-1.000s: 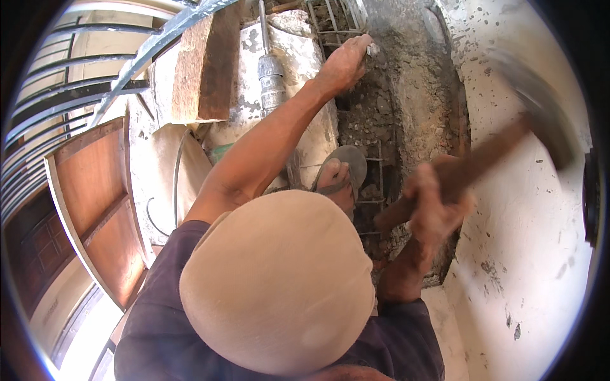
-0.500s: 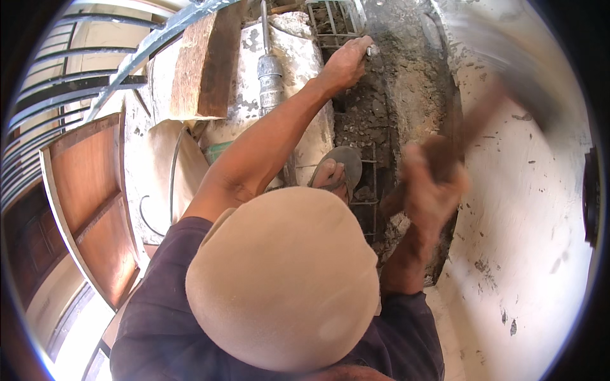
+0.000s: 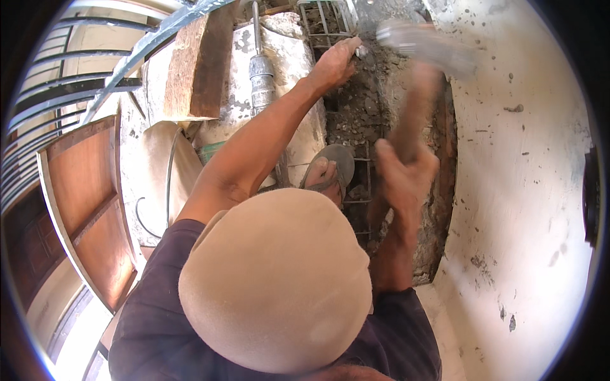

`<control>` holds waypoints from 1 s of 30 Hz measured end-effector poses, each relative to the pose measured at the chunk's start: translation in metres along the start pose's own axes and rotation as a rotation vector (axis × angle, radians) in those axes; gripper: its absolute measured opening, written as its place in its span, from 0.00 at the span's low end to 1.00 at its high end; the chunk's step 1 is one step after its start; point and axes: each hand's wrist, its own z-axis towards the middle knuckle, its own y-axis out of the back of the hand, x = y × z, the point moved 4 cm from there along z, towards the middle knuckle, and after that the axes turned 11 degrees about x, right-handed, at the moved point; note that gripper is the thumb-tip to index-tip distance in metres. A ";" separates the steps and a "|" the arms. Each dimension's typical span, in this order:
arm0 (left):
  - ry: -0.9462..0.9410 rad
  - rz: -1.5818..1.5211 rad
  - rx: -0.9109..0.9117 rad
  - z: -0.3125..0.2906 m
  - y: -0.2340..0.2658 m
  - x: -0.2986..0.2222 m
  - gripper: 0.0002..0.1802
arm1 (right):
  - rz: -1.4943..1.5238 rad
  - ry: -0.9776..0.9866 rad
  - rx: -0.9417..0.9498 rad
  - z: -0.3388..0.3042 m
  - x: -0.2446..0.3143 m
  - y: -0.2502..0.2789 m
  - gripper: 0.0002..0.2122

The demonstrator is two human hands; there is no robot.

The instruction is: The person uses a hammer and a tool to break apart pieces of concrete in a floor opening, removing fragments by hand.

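Note:
My right hand is closed round the wooden handle of a hammer. The hammer's metal head, smeared by motion, is raised over the broken strip of concrete near the white wall. Farther off and to the left, my left hand grips a chisel; only its short metal end shows beside the thumb, and the fist hides the rest. Below that fist runs a trench of broken concrete and rubble. Steel reinforcing bars lie exposed in it at the far end.
A power drill or breaker lies on the pale slab to the left, by a thick timber block. My sandalled foot stands at the trench's edge. A white wall bounds the right, blue metal bars the upper left. A beige cap covers the lower middle.
The hammer has swung leftward from over the white wall to above the concrete strip, the right hand moving left with it. The left hand keeps its grip.

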 end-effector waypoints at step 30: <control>-0.027 0.088 0.305 -0.061 -0.033 -0.034 0.27 | 0.357 -0.185 -0.041 -0.023 -0.064 -0.001 0.06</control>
